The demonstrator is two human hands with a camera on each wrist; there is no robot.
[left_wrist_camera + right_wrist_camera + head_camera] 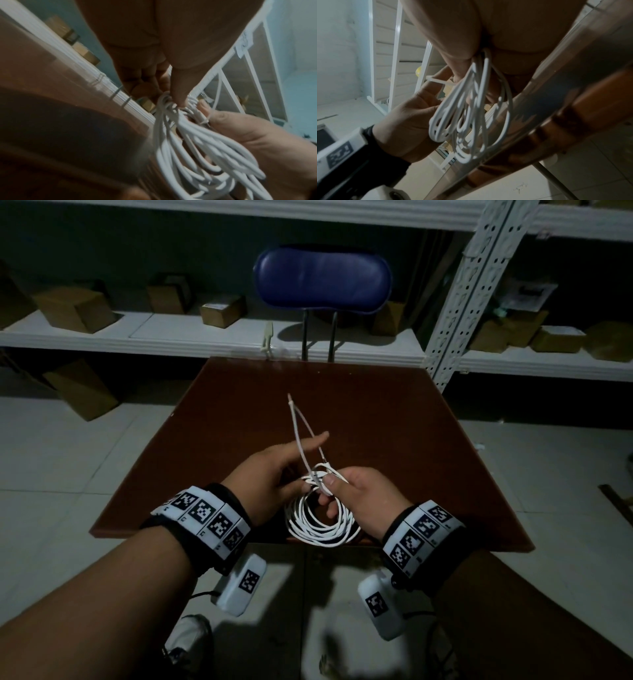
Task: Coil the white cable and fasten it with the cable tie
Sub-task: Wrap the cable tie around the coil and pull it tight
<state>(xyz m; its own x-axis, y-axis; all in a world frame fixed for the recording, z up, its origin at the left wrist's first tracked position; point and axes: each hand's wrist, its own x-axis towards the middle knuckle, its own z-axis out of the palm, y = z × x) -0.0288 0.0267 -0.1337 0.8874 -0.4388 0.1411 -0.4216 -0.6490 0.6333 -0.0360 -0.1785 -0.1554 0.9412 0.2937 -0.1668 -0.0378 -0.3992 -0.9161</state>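
Note:
The white cable point(322, 529) hangs as a coil of several loops just above the near edge of the brown table point(411, 440). My right hand point(328, 486) pinches the top of the coil between thumb and fingers. My left hand point(301, 479) pinches the same bunch from the left with its thumb point(178, 88), its index finger stretched forward. A thin white cable tie point(297, 433) forms a long narrow loop rising from the gripped bunch to its head at the far end. In the right wrist view the coil point(471, 115) dangles below my fingers and the tie point(436, 81) crosses a left finger.
A blue chair point(322, 280) stands behind the table's far edge. White metal shelving point(205, 337) with several cardboard boxes runs along the back, and its upright post point(469, 302) stands at the table's far right corner. Pale floor tiles lie on either side.

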